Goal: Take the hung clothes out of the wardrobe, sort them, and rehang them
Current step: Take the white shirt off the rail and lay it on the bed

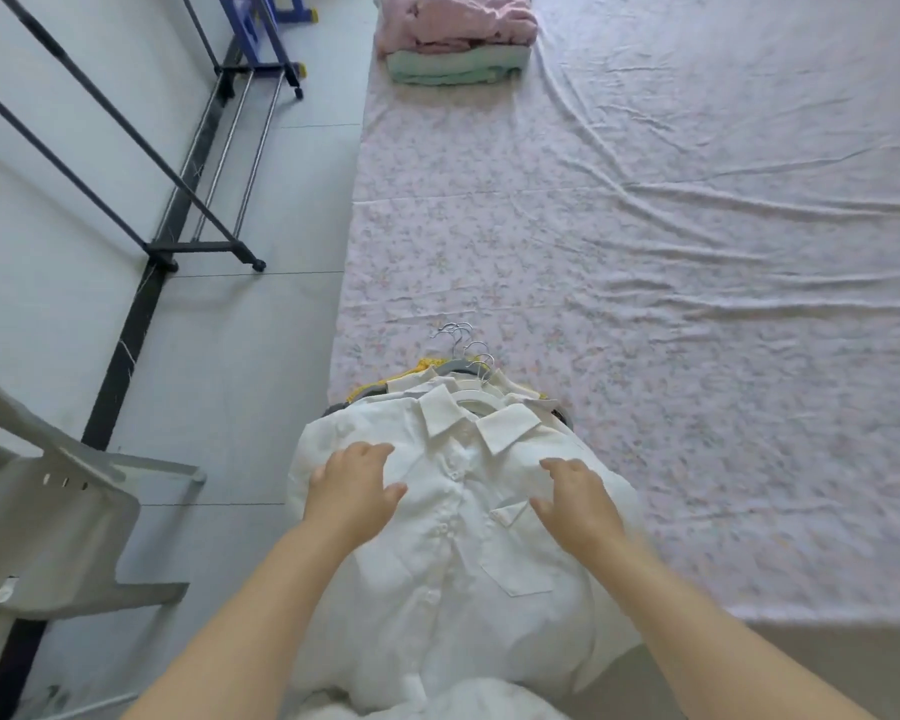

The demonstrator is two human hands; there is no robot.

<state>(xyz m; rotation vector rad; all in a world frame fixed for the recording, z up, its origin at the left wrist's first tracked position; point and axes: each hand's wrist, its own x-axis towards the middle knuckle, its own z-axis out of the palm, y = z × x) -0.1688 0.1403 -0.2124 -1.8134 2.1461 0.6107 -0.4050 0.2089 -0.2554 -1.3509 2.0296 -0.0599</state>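
Note:
A white button-up shirt [453, 543] lies on top of a stack of clothes on hangers at the near edge of the bed. Several metal hanger hooks [463, 345] stick out past its collar, and a yellow garment [427, 365] peeks out beneath. My left hand [352, 491] rests flat on the shirt's left chest with fingers relaxed. My right hand [578, 498] lies over the right chest near the pocket, fingers loosely spread. Neither hand grips anything.
The bed sheet [645, 252] is pale with a floral print and wrinkled. Folded pink and green bedding [455, 39] sits at its far end. A black clothes rack [198, 200] stands left by the wall. A grey plastic chair [58, 522] is at near left.

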